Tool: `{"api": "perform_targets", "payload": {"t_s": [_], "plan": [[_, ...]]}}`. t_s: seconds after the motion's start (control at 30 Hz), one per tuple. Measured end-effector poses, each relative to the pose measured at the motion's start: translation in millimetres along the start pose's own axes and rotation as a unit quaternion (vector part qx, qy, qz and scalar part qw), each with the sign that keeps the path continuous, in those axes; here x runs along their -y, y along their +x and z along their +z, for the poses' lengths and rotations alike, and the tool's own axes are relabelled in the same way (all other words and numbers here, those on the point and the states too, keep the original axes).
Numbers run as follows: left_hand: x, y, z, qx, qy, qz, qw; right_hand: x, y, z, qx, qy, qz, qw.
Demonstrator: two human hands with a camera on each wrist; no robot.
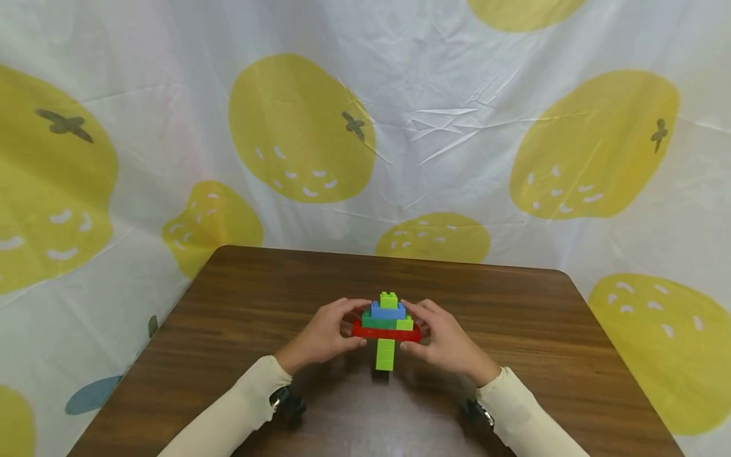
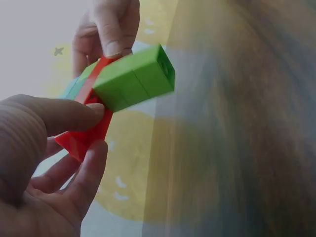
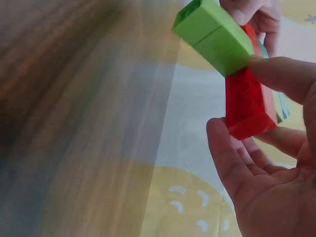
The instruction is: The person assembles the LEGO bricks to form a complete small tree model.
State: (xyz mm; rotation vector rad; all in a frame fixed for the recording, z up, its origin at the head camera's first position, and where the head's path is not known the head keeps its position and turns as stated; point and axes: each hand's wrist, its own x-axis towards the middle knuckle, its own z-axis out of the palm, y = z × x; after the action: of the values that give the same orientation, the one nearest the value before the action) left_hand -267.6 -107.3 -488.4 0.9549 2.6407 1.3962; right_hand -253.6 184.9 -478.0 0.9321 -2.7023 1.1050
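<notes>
Both hands hold one toy-brick model between them, above the table. My left hand (image 1: 327,331) grips the left end of its long red brick (image 1: 374,331), and my right hand (image 1: 447,336) grips the right end. On the red brick sit a dark green brick (image 1: 378,322) and a small lime brick (image 1: 405,324). A blue brick (image 1: 388,311) lies over these, with a lime brick (image 1: 389,299) on top. Beneath the red brick a stem of stacked lime bricks (image 1: 385,355) points down; in the left wrist view the open underside of this stem (image 2: 133,79) shows.
A brown wood-grain table (image 1: 274,279) with rounded far corners lies under the hands. Behind and beside it hangs a white curtain (image 1: 434,139) printed with yellow fruit. Dark straps (image 1: 280,398) with small devices sit at the wrists, over cream sleeves (image 1: 240,409).
</notes>
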Motion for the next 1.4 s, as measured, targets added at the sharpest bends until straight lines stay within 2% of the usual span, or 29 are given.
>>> {"api": "perform_targets", "payload": {"t_s": [0.13,0.43,0.63,0.8,1.03,1.4], "plan": [[5.3,9.0,-3.2,0.002,-0.003,-0.007,1.0000,-5.1,9.6,-0.5,-0.002,-0.023,-0.001,0.9997],[31.9,31.8,-6.5,0.029,0.006,-0.058,0.9979,-25.4,31.8,-1.1,0.015,-0.042,0.001,0.9990],[41.2,43.6,-7.3,0.049,0.011,-0.088,0.9949,-37.9,42.1,0.4,0.038,-0.030,0.040,0.9980],[46.6,52.9,-7.0,0.053,0.006,-0.105,0.9931,-48.6,50.9,1.9,0.047,-0.032,0.063,0.9964],[57.0,61.1,-1.9,0.054,0.006,-0.122,0.9910,-61.2,59.9,4.7,0.073,-0.042,0.089,0.9925],[66.3,66.7,0.7,0.072,0.003,-0.157,0.9850,-67.1,67.3,9.1,0.101,-0.046,0.119,0.9867]]}}
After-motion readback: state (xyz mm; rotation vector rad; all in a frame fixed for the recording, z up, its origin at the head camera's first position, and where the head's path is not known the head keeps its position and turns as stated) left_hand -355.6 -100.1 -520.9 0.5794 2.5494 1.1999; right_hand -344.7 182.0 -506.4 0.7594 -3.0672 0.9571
